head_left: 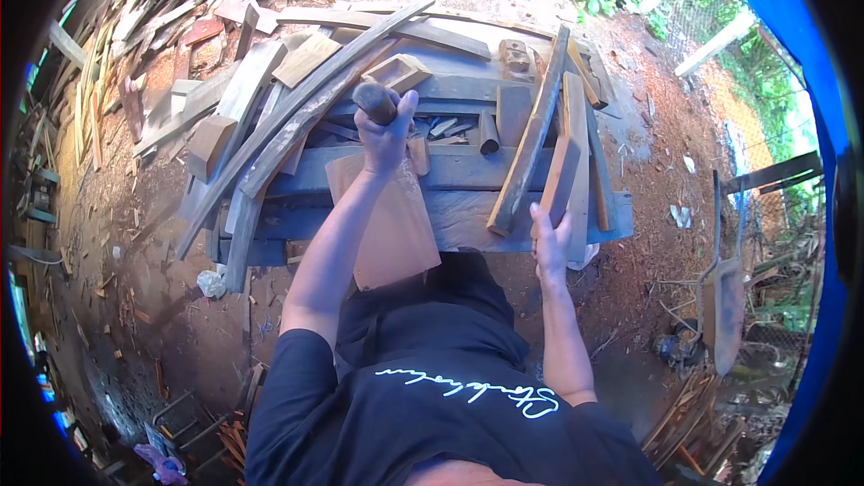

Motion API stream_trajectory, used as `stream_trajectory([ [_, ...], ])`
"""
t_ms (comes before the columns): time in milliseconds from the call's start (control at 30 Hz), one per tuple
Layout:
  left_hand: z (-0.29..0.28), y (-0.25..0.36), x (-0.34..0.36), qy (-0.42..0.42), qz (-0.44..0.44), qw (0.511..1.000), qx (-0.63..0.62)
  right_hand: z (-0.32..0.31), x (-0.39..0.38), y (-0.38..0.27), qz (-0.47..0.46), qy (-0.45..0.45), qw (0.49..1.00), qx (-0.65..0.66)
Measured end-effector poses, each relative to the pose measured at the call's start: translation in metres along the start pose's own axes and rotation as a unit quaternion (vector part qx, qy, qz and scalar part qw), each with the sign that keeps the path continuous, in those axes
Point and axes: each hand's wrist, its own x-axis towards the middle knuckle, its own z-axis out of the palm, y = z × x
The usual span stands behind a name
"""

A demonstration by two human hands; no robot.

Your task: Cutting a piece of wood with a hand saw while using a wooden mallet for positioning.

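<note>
My left hand [385, 130] is closed round a dark, upright cylindrical object [373, 99], its lower part hidden by the hand, above a smooth reddish-brown board [381, 238] that leans at the bench's near side. My right hand [549, 238] grips the near end of a narrow wooden batten [565, 153] lying at the bench's right. Another weathered strip [526, 144] lies just left of it, and a short dark cylinder [487, 135] rests near the middle.
The timber workbench [459, 216] carries several long planks [333, 72] and offcuts. Scrap wood [153, 27] is heaped at the back left. A wheelbarrow-like metal object [724, 306] stands at the right, beside a wire fence [765, 81] and a blue tarp [814, 45].
</note>
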Motion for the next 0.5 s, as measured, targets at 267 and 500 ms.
stream_trajectory([
  [267,-0.033,0.03,0.015,0.077,-0.001,0.996,-0.039,0.002,0.0,0.04,0.04,-0.022,0.977,-0.209],
  [500,-0.121,0.066,0.022,0.079,-0.159,0.976,0.13,-0.016,-0.02,-0.002,-0.137,-0.082,0.893,-0.421],
])
